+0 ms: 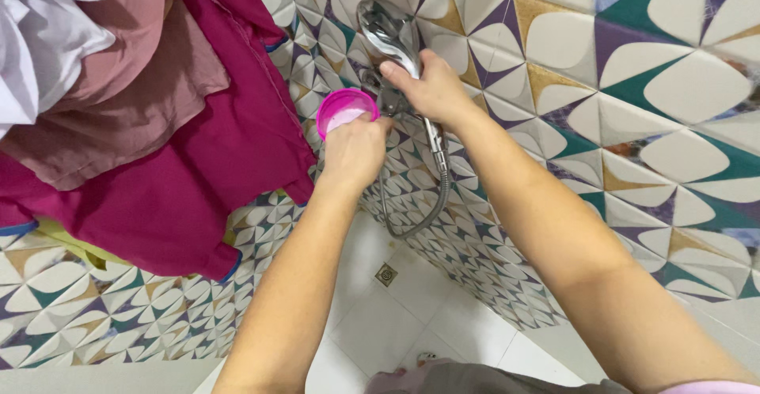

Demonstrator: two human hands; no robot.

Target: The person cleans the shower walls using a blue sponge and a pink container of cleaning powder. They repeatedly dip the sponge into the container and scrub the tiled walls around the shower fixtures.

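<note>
Cup [346, 111]: lower body hidden inside left hand [354, 150]; contents pale, kind not tellable. Shower head [387, 28]: handle covered by right hand [431, 89]; fitting behind both hands unreadable. Hose [438, 174]: upper end lost under right hand. Clothes [158, 117]: cut off by left and top edges, lower layers buried, hanger or rail unseen. Yellow cloth [67, 240]: mostly hidden under the magenta garment. Both forearms cut by bottom edge. Grey fabric [467, 378] at bottom edge: cropped, kind unclear. Floor drain [385, 274]: too small for detail.
</note>
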